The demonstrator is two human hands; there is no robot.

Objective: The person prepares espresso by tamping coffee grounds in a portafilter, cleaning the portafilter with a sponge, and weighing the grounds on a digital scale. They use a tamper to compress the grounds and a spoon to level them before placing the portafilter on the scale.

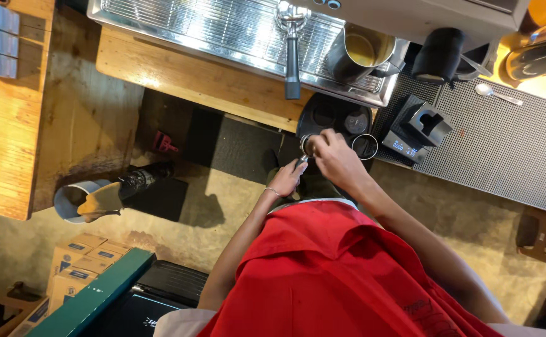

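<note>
Gripping a small metal coffee basket [306,146], both hands, left [288,178] and right [335,159], pinch it beside the round black tray [335,115]; seating it squarely likely needs steady pressure.

Warm daylight glares off the steel drip tray [223,28] at far centre; the concrete floor [179,231] lies dim, shadows soft, edges bent by the wide lens.
</note>
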